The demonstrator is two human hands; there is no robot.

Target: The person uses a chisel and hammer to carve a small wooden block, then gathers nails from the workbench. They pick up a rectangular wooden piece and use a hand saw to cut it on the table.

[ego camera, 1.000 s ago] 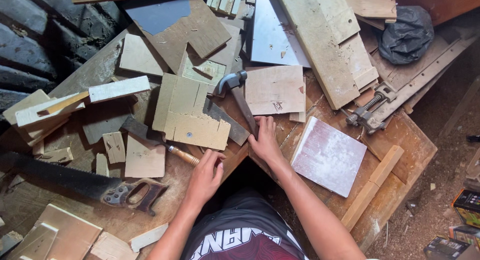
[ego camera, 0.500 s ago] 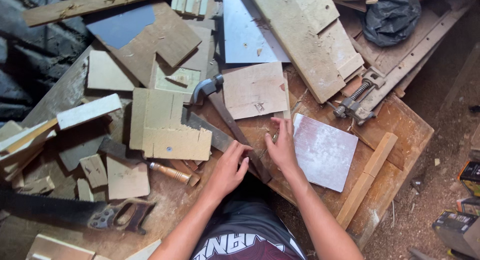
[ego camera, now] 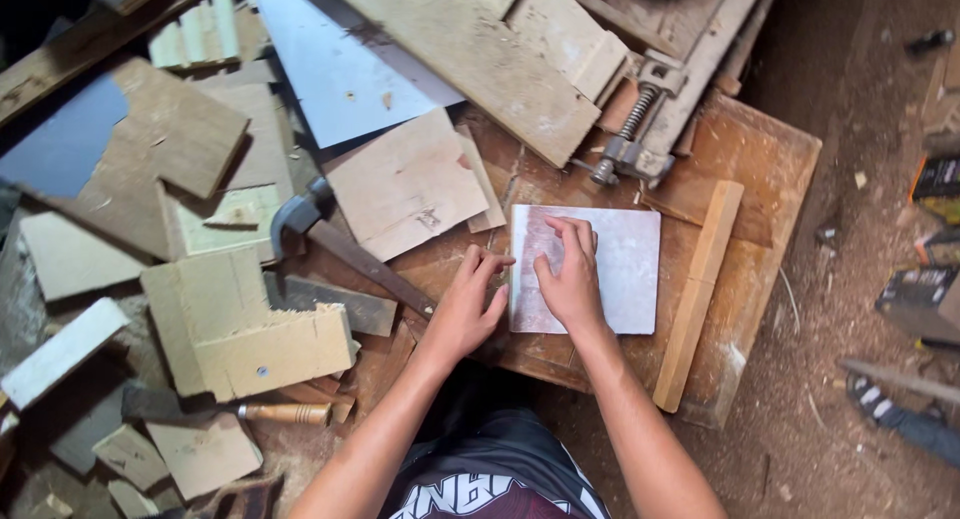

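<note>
From the head camera, a square pale panel (ego camera: 600, 269) lies flat on the reddish wooden desk (ego camera: 770, 159), toward the desk's near right part. Its face is whitish with a faint pink-grey mottling and a worn, streaky look, darker along the left edge; its corners are crisp and its edges straight. The right hand (ego camera: 570, 274) rests flat on the panel's left half, fingers spread a little and pointing away from the person, palm down, gripping nothing. The left hand (ego camera: 470, 304) lies just beside the panel's left edge, fingers loosely extended and touching or almost touching that edge; whether it pinches anything cannot be told. A long wooden strip (ego camera: 700, 294) lies just right of the panel, running toward the desk's near edge. A metal clamp (ego camera: 630, 129) sits beyond the panel, toward the far edge. Left of the hands a hammer (ego camera: 340, 244) lies slantwise, its head under a square plywood offcut (ego camera: 405, 184). Pale wood scraps crowd the desk's left side.
</note>
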